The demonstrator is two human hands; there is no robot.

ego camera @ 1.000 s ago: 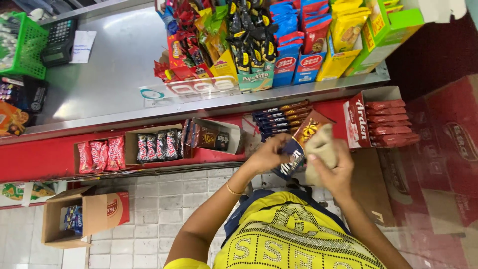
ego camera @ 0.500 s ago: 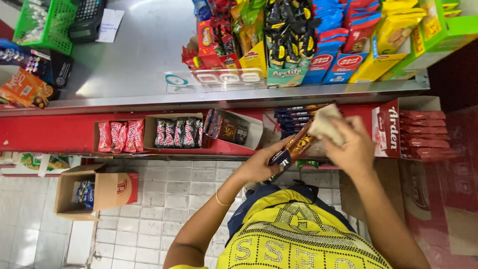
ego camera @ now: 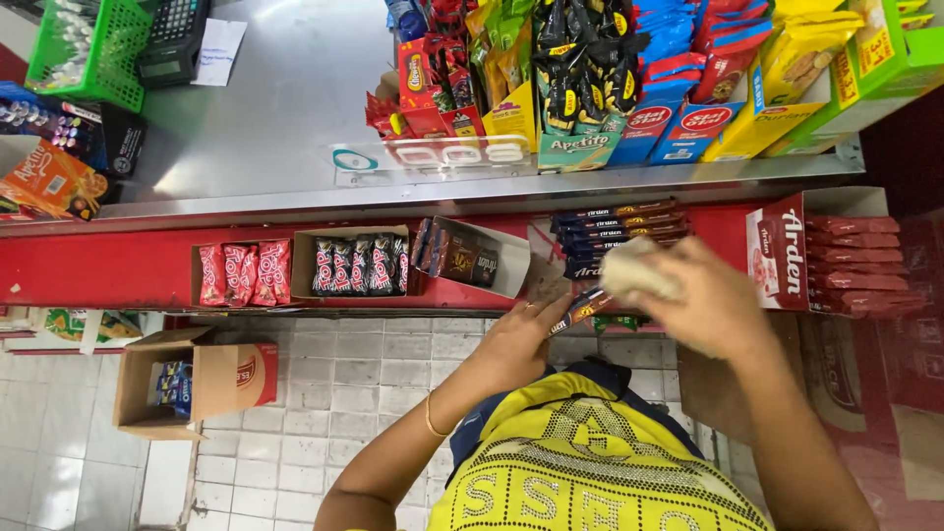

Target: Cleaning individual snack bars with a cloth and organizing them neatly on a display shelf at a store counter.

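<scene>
My left hand (ego camera: pixel 513 342) grips a dark snack bar (ego camera: pixel 580 307) with an orange and white label, held just below the red shelf (ego camera: pixel 118 270). To its right, my right hand (ego camera: pixel 710 307) is closed on a pale beige, blurred object (ego camera: pixel 634 270), maybe a cloth, which touches the bar's far end. Directly behind both hands, a stack of dark blue bars (ego camera: pixel 615 228) lies on the shelf. An open cardboard box of dark packs (ego camera: pixel 464 256) stands left of my hands.
A red carton (ego camera: pixel 779 251) with red packs (ego camera: pixel 857 265) stands at the right. Boxes of red sweets (ego camera: pixel 241 273) and black sweets (ego camera: pixel 356 264) sit to the left. Above are the steel counter (ego camera: pixel 295 108), snack rack (ego camera: pixel 610 79), green basket (ego camera: pixel 93 49) and calculator (ego camera: pixel 172 39). A cardboard box (ego camera: pixel 187 385) sits on the tiled floor.
Both hands have risen from my lap to the shelf edge. The brown carton seen between them earlier is out of sight; my left hand now shows a single bar.
</scene>
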